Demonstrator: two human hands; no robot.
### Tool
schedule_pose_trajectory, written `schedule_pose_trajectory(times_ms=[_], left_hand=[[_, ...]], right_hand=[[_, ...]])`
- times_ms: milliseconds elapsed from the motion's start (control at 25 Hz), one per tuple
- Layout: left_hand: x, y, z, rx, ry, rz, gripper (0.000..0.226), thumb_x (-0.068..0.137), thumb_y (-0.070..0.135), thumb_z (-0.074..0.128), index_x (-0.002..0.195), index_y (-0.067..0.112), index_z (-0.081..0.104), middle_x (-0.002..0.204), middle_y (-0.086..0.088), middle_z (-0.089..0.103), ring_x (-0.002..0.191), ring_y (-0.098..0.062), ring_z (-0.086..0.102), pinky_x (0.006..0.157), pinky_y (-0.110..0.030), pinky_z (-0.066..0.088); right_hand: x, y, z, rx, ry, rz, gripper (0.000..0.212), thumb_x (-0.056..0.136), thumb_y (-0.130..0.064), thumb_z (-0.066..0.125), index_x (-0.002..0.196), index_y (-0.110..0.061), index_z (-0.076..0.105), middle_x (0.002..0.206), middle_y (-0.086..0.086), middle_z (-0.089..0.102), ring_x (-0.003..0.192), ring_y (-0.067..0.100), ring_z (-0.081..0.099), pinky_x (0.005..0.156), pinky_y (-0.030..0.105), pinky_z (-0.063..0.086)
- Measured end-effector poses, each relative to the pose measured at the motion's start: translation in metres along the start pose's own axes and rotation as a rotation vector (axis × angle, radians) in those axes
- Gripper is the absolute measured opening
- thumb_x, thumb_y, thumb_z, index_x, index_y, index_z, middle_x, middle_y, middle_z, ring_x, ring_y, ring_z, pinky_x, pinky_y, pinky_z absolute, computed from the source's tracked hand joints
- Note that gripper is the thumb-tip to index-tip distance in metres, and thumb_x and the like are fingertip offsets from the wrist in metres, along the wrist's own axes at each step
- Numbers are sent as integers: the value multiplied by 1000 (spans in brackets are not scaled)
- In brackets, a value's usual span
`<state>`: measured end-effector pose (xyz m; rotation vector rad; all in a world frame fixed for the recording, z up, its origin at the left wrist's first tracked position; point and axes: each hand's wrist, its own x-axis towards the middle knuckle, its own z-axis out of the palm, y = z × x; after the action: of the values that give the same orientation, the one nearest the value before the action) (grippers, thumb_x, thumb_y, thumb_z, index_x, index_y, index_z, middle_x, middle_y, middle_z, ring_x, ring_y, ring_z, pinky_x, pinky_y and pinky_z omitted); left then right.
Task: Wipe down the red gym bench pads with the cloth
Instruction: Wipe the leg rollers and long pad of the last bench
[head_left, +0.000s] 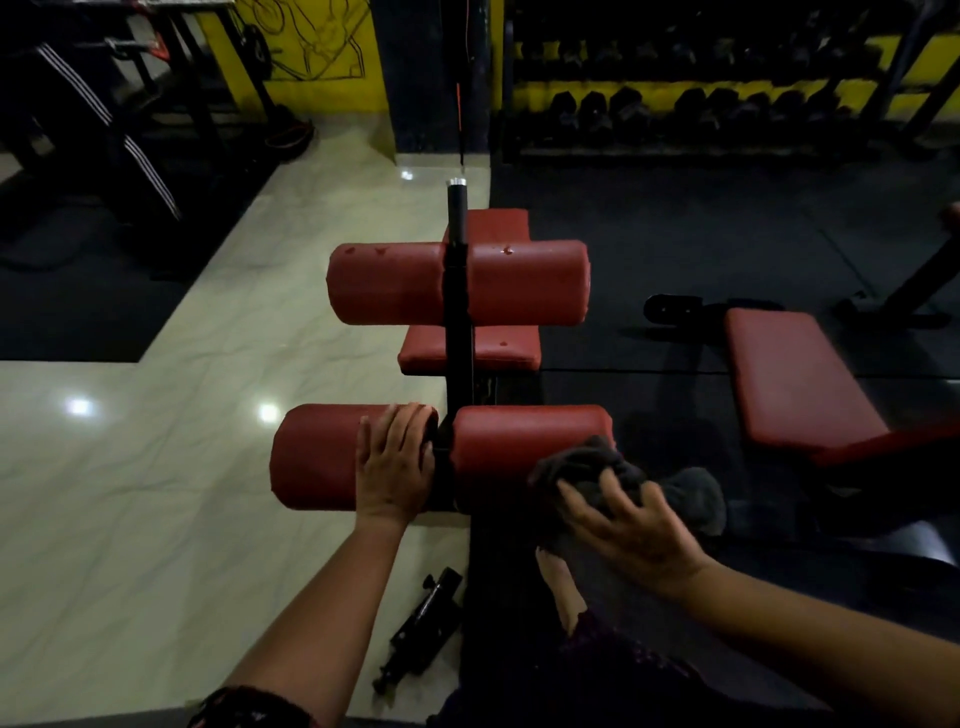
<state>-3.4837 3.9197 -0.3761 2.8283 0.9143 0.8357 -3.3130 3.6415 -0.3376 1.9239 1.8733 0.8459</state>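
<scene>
Red gym bench pads (519, 280) fill the middle of my view: two pairs of rollers on one upright, with a flat seat pad (498, 348) between them. Starting at the left, the near left roller (317, 457) sits over the pale tiled floor (156, 467). The left hand (395, 462) lies flat on its inner end, fingers (402, 426) straight and close together, bracing it rather than gripping. Past the black post (460, 312) is the near right roller (524, 441). The dark cloth (587, 462) is bunched against that roller's outer end, with a loose tail hanging off to the right. The right hand (628, 530) has its fingers (576, 501) curled into the bunch, clamped on the cloth. I judge the step in hand to be wiping this right roller. To do it well I would spread the cloth flatter under the palm and sweep from the post outward. Then I would work round the underside and end cap, with the left hand stopping the rollers from turning. The far rollers (384, 283) show small marks on top and look unwiped to me. Further right, a separate flat red pad (795, 379) waits too.
</scene>
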Motion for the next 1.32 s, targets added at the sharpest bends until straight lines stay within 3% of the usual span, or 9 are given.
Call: schedule_pose_trajectory(times_ms=[280, 400, 560, 720, 800, 960, 1080, 1160, 1320], left_hand=[[-32, -7, 0, -8, -83, -27, 55, 104, 44, 16, 147, 16, 37, 153, -7, 38, 150, -16, 12, 120, -41, 9], [-32, -15, -3, 17, -120, 30, 53, 106, 38, 13, 151, 17, 28, 156, -6, 34, 151, -13, 7, 119, -41, 13], [-31, -18, -6, -16, -124, 41, 52, 105, 35, 12, 152, 18, 28, 155, -5, 35, 150, -11, 7, 120, -37, 9], [-31, -17, -5, -34, -101, 40, 52, 100, 32, 29, 150, 18, 34, 154, -5, 37, 150, -10, 10, 121, -34, 5], [-31, -16, -5, -46, -110, 36, 54, 97, 34, 33, 149, 19, 35, 155, -4, 36, 149, -13, 15, 121, -35, 5], [-31, -11, -7, -53, -116, 21, 55, 96, 39, 37, 148, 20, 37, 154, -4, 38, 144, -21, 28, 119, -40, 12], [-30, -8, -10, -37, -129, 15, 55, 95, 38, 39, 146, 19, 39, 151, -6, 42, 142, -23, 33, 118, -42, 17], [-28, -8, -11, -21, -147, 13, 53, 96, 40, 36, 145, 19, 39, 150, -6, 44, 141, -23, 33, 117, -41, 16], [-29, -14, -11, 19, -156, 31, 53, 104, 46, 17, 146, 21, 36, 150, -4, 43, 141, -21, 33, 117, -39, 17]], right_hand=[[24, -30, 0, 141, -9, -208, 36, 82, -25, 52, 112, -34, 70, 139, -2, 50, 105, 33, 53, 56, 39, 51], [143, -84, 7, 239, -183, 281, 24, 74, -64, 59, 78, -41, 67, 93, -23, 63, 71, -3, 56, 63, 12, 48], [244, -177, 3, 274, 14, 1027, 65, 82, -23, 62, 138, 4, 44, 139, 18, 52, 120, 28, 55, 94, 38, 48], [231, -130, -30, 913, 201, 1222, 80, 101, -52, 30, 148, 7, 4, 155, 28, 21, 143, 45, 18, 112, 62, 25], [243, -121, -49, 1139, 192, 1105, 60, 106, -37, 5, 146, 8, 11, 155, 25, 24, 142, 42, 21, 112, 60, 29], [227, -160, -27, 1020, 134, 996, 45, 96, 0, 25, 136, -7, 45, 158, 21, 21, 137, 33, 39, 103, 50, 43], [102, -142, 50, 472, 34, 632, 44, 98, -20, 35, 137, -28, 52, 159, 17, 17, 135, 44, 29, 103, 50, 33], [39, -120, 64, 186, 81, 280, 62, 91, -56, 50, 148, -42, 31, 149, -19, 38, 135, 54, 25, 100, 47, 36], [73, -108, 19, 229, -17, -215, 39, 88, -36, 42, 118, -40, 68, 140, -14, 52, 115, 33, 42, 64, 41, 56]])
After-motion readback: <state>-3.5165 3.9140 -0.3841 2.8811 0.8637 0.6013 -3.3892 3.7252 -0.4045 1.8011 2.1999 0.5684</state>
